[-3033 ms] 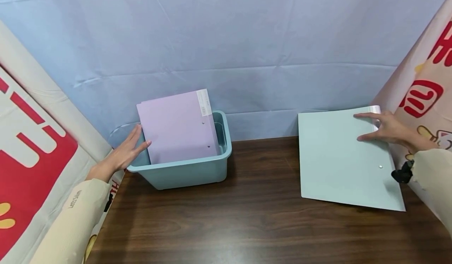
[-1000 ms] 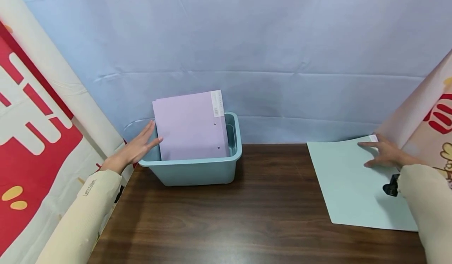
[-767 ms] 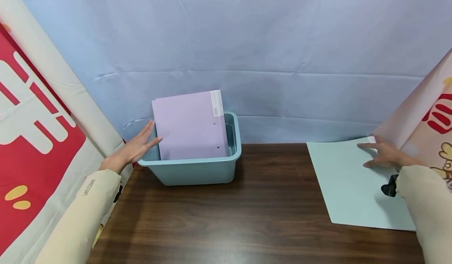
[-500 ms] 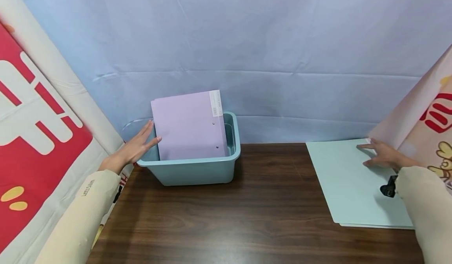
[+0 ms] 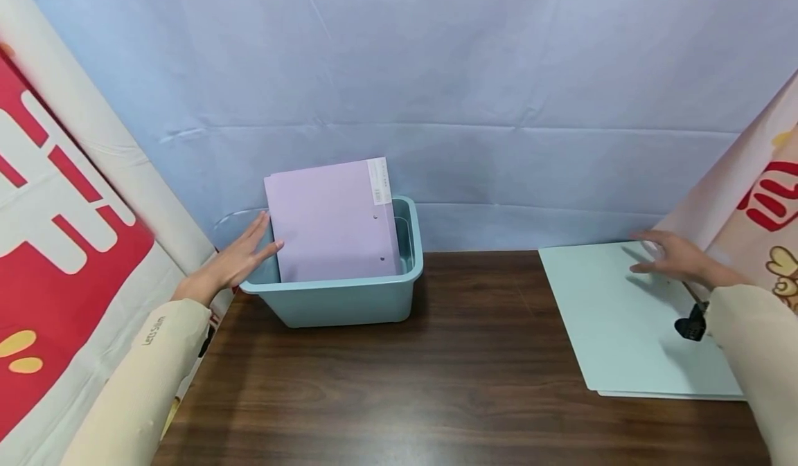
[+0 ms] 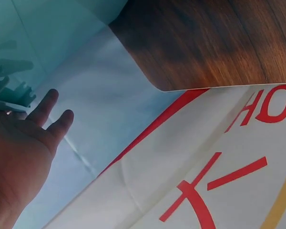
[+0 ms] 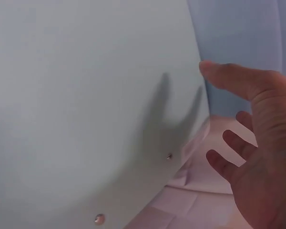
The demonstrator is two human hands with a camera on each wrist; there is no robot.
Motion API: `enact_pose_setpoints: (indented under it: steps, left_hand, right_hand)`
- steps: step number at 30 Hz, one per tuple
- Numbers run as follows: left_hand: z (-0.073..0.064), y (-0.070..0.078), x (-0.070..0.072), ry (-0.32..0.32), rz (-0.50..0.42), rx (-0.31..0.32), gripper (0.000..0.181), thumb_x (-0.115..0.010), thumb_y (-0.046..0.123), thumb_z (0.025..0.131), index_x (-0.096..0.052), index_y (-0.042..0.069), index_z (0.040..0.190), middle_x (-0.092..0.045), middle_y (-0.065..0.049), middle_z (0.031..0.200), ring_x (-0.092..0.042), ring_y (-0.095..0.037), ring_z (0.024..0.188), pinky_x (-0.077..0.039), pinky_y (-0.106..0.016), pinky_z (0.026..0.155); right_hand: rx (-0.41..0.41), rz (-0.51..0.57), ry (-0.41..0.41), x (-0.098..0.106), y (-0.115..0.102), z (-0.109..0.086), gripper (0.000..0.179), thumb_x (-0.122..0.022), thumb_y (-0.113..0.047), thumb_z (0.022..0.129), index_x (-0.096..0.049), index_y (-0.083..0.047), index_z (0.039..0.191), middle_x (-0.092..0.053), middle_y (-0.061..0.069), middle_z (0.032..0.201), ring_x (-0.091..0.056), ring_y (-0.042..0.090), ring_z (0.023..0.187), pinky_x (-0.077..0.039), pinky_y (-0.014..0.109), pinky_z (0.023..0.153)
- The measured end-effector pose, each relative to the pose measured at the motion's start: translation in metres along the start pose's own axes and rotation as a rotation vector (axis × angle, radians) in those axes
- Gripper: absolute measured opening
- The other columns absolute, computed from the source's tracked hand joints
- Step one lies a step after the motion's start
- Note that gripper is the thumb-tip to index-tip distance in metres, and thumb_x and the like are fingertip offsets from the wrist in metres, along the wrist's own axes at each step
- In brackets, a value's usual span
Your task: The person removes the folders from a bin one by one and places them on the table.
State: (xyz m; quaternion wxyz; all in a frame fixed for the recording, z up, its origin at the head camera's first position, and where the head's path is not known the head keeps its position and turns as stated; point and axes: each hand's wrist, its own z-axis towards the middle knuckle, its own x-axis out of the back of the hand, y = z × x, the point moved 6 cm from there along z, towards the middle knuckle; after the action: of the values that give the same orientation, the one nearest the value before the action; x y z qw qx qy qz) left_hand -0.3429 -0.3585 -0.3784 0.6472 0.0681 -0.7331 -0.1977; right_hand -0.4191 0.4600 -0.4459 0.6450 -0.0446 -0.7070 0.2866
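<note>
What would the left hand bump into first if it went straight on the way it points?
Probably the purple folder: in the head view, its left edge lies just ahead of the left hand, though depth is hard to judge.

Dark brown wood-grain table [image 5: 461, 362] here, a soft glare on its near half. Behind it hangs a pale blue cloth [image 5: 399, 85], creased by long folds across and down. Over on the left, a printed banner [image 5: 87, 293], bold red and white with yellow ovals [image 5: 17, 343] low down; the left wrist view catches red letters [image 6: 261, 112] beside the tabletop. And on the right, a pinkish banner [image 5: 729, 227] carrying red lettering [image 5: 773, 206] above a yellow cartoon drawing [image 5: 783, 265].
</note>
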Motion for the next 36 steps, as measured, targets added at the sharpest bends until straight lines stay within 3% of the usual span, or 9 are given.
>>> enact_pose_setpoints:
  steps: [7,19,28,36]
  left_hand:
    - [0.005,0.0,-0.001,-0.011,0.005,-0.007,0.092,-0.033,0.069,0.108,0.013,0.018,0.169,0.017,-0.01,0.177,0.004,-0.043,0.163,-0.008,-0.072,0.125]
    - [0.007,-0.001,0.001,-0.016,0.025,-0.007,0.093,-0.032,0.07,0.108,0.012,0.016,0.169,0.015,-0.012,0.177,0.003,-0.043,0.163,-0.008,-0.073,0.124]
    - [0.007,-0.001,0.001,-0.031,0.041,-0.011,0.093,-0.031,0.069,0.108,0.014,0.015,0.169,0.016,-0.013,0.177,0.004,-0.044,0.162,-0.007,-0.073,0.124]
    - [0.009,-0.004,0.002,-0.033,0.058,-0.018,0.092,-0.031,0.068,0.109,0.015,0.015,0.168,0.016,-0.015,0.177,0.002,-0.046,0.162,-0.009,-0.073,0.124]
  right_hand:
    - [-0.019,0.018,0.002,0.008,-0.022,0.002,0.088,-0.084,-0.027,0.092,-0.038,0.011,0.157,-0.029,0.045,0.159,-0.033,0.07,0.137,-0.032,0.087,0.099]
    - [0.039,0.003,0.041,0.016,-0.064,0.016,0.084,-0.084,-0.03,0.091,-0.044,0.002,0.158,-0.033,0.036,0.163,-0.043,0.062,0.137,-0.039,0.082,0.099]
    - [0.131,0.069,0.053,0.024,-0.111,0.023,0.082,-0.086,-0.023,0.09,-0.046,0.0,0.158,-0.039,0.03,0.162,-0.044,0.058,0.14,-0.044,0.075,0.103]
    - [0.252,0.064,0.052,0.03,-0.158,0.03,0.082,-0.088,-0.017,0.087,-0.049,-0.001,0.157,-0.046,0.026,0.159,-0.048,0.053,0.139,-0.046,0.072,0.103]
